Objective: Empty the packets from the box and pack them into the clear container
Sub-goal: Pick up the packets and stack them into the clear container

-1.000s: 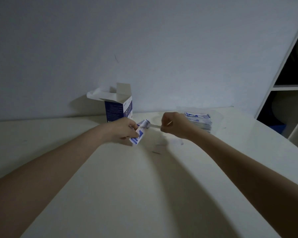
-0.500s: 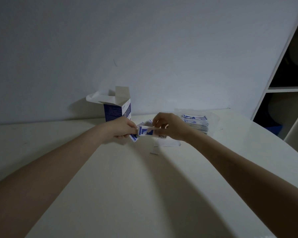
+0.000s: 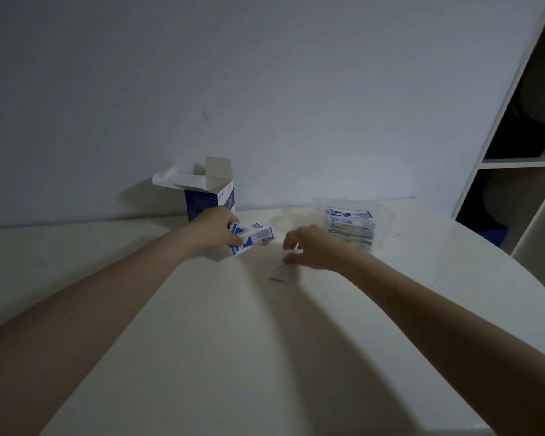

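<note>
A white table (image 3: 202, 341) meets the wall, a shelf (image 3: 523, 162) at its right. The open box (image 3: 210, 196) stands upright at the back; the clear container (image 3: 381, 221) holds a stack of packets (image 3: 351, 228). The left hand (image 3: 216, 228) grips several packets (image 3: 252, 237). The right hand (image 3: 309, 247) hangs loosely curled, holding nothing, just beside the container

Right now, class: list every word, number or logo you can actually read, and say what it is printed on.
None can be read.
box: white print on blue, too small.
packets in left hand: blurred.
stacked packets in clear container: blurred.
</note>
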A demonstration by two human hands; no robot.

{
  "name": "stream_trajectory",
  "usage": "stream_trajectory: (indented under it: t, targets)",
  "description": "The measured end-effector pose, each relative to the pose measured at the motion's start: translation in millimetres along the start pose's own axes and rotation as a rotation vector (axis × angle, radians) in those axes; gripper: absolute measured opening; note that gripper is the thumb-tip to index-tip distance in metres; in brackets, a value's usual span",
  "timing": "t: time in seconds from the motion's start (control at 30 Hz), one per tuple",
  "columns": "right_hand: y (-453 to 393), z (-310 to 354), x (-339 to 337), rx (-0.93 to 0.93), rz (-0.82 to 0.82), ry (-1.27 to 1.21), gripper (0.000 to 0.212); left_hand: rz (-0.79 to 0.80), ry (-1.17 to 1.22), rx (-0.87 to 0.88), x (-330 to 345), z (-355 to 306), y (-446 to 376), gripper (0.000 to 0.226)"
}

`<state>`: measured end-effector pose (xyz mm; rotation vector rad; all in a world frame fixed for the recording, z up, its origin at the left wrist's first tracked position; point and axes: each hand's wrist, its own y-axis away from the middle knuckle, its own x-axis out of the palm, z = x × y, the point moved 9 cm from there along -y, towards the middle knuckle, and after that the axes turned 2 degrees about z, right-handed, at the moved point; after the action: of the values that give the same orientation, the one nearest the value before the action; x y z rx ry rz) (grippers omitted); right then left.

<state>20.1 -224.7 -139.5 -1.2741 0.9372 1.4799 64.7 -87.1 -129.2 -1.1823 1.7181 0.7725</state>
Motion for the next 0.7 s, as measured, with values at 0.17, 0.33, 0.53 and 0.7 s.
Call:
stream_trajectory:
  t: [0.17, 0.33, 0.53, 0.7]
  targets:
    - [20.8, 13.1, 32.5, -0.137, 0.171, 0.021, 0.041, -0.041, -0.038, -0.05, -0.1, 7.2, 4.3, 0.02]
    - [29.8, 19.3, 32.6, -0.11, 0.144, -0.015, 0.056, 0.014, -0.008, -0.013, 11.1, 3.7, 7.7, 0.025]
    - [17.7, 25.3, 21.3, -0.068, 0.022, -0.078, 0.016, -0.001, 0.025, -0.019, 6.4, 4.8, 16.1, 0.024]
    - [14.2, 19.4, 8.1, -0.053, 0.043, -0.27, 0.023, 0.066, 0.085, -0.044, 7.1, 13.8, 21.1, 0.015]
